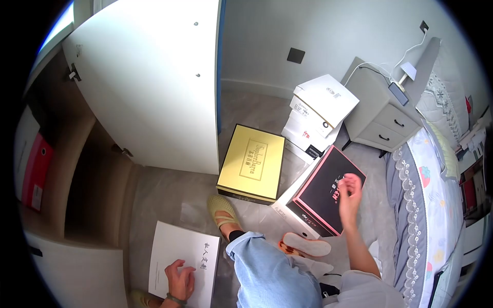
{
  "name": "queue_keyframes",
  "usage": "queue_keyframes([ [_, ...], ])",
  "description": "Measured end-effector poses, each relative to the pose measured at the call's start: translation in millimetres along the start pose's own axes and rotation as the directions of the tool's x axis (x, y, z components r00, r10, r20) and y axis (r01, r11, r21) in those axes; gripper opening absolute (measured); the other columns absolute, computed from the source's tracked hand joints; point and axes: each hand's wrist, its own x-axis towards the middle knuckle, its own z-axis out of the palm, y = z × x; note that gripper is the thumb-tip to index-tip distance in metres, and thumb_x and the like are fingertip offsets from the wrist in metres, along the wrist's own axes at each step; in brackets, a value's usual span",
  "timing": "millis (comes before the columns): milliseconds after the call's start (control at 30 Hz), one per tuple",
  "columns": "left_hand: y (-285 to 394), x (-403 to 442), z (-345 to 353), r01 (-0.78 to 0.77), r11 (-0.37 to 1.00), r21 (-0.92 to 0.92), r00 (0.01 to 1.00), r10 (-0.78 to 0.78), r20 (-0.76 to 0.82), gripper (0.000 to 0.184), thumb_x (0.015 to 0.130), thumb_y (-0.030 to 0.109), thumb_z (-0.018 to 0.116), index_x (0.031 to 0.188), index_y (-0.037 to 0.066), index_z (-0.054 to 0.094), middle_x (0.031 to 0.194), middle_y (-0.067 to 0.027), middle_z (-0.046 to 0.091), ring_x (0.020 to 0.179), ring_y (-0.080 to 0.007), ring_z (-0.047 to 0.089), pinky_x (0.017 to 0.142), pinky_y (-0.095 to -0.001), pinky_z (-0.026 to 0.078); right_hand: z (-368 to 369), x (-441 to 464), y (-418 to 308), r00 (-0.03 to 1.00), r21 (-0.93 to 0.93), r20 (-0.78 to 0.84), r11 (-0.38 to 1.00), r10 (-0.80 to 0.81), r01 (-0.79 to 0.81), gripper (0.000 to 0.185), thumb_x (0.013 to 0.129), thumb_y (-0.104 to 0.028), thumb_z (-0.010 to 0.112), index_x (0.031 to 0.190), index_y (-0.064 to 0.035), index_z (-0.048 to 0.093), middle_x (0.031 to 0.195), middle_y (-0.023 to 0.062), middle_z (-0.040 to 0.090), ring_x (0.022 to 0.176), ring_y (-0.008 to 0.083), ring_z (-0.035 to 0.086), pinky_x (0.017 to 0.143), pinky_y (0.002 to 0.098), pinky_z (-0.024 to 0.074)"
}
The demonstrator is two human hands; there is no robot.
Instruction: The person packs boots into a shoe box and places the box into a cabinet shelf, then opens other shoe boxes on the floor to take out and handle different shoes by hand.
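My left hand (180, 280) is over a white box lid with black characters (169, 256) at the lower left, its fingers loosely curled and apart. My right hand (351, 194) is above a black box with pink edges (321, 187), fingers bent over its pink lettering; whether they touch the lid I cannot tell. That black box rests on a white box (287, 211). A yellow box with a black border (252, 161) lies on the floor between the open cabinet door and the black box.
White boxes (328, 100) are stacked by a grey nightstand (380, 110). The white cabinet door (154, 77) stands open at the left, with a red and white box (37, 172) on a shelf. Orange-patterned slippers (307, 244) lie near my legs; a bed (429, 205) is at the right.
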Motion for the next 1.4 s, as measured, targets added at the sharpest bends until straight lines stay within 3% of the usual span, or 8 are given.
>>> queue_keyframes([
  [133,0.5,-2.8,-0.3,-0.014,0.998,0.055,1.0,0.013,0.027,0.031,0.068,-0.006,0.066,0.094,0.011,0.064,0.117,-0.0169,0.049,0.105,-0.0353,0.046,0.09,-0.0453,0.04,-15.0,51.4,53.0,0.996,0.084,-0.002,0.992,0.092,-0.091,0.037,0.092,-0.025,0.065,0.118,-0.0002,0.055,0.104,0.0113,0.061,0.094,0.0178,0.059,0.084,0.0298,0.0473],
  [200,3.6,-3.5,0.8,-0.022,0.999,0.049,1.0,0.021,0.021,0.031,0.068,-0.006,0.066,0.093,0.011,0.064,0.117,-0.017,0.049,0.105,-0.0352,0.047,0.089,-0.0455,0.04,4.7,85.2,37.8,0.936,0.426,0.179,0.834,0.301,-0.35,0.062,0.091,-0.041,0.065,0.133,0.0011,0.046,0.116,0.0196,0.056,0.108,0.0238,0.057,0.096,0.0307,0.0437],
  [367,5.4,3.4,-5.2,-0.035,0.997,0.072,0.999,0.034,0.018,0.031,0.067,-0.005,0.066,0.092,0.012,0.065,0.114,-0.0169,0.051,0.102,-0.0351,0.048,0.088,-0.0461,0.04,76.9,198.8,58.7,0.666,0.483,0.382,0.475,0.641,-0.735,0.129,0.057,-0.08,0.071,0.155,-0.023,0.01,0.145,0.0383,0.016,0.134,0.0515,0.025,0.11,0.0578,0.024],
  [433,-1.5,7.3,-9.4,-0.053,0.996,0.069,0.993,0.045,0.11,0.027,0.074,-0.002,0.064,0.1,0.005,0.064,0.114,-0.0282,0.06,0.098,-0.0466,0.058,0.083,-0.0549,0.048,93.8,223.8,57.3,0.576,0.468,0.448,0.37,0.684,-0.803,0.139,0.058,-0.072,0.077,0.153,-0.0084,-0.003,0.143,0.0343,0.023,0.131,0.0437,0.032,0.108,0.0561,0.028],
  [533,-1.7,7.7,-11.1,-0.091,0.991,0.096,0.992,0.082,0.096,0.025,0.075,-0.001,0.064,0.1,0.005,0.064,0.112,-0.0278,0.06,0.097,-0.0465,0.058,0.081,-0.0543,0.048,98.0,223.0,46.7,0.677,0.537,0.52,0.418,0.521,-0.733,0.116,0.06,-0.065,0.078,0.147,-0.0081,0.026,0.14,0.0231,0.035,0.127,0.0347,0.038,0.104,0.0532,0.0307],
  [700,0.5,8.9,-14.3,-0.105,0.99,0.099,0.992,0.097,0.086,0.023,0.078,0.0,0.063,0.1,0.005,0.063,0.113,-0.0276,0.06,0.096,-0.046,0.058,0.084,-0.0507,0.048,95.2,221.3,60.0,0.59,0.486,0.541,0.35,0.6,-0.801,0.077,0.065,-0.065,0.067,0.125,-0.0202,0.055,0.124,0.0051,0.055,0.113,0.0268,0.049,0.085,0.0444,0.0378],
  [1167,4.8,9.3,-20.3,-0.075,0.992,0.101,0.997,0.075,0.004,0.033,0.07,-0.002,0.067,0.099,0.015,0.065,0.113,-0.0126,0.054,0.098,-0.0323,0.053,0.086,-0.0439,0.04,-37.0,36.9,-50.9,0.48,0.433,0.845,0.224,0.237,-0.873,0.071,0.082,-0.064,0.045,0.136,-0.0171,0.048,0.138,0.0114,0.048,0.117,0.0367,0.048,0.078,0.0502,0.0406],
  [1400,12.8,14.9,-23.1,-0.098,0.995,0.019,0.993,0.099,-0.059,0.034,0.072,-0.001,0.067,0.103,0.014,0.064,0.117,-0.0106,0.054,0.101,-0.0294,0.054,0.088,-0.0433,0.04,-36.3,0.3,-118.7,0.039,-0.018,0.982,0.299,0.183,-0.954,0.079,0.081,-0.062,0.042,0.145,-0.0149,0.039,0.142,0.018,0.043,0.115,0.0445,0.047,0.08,0.0523,0.0402],
])
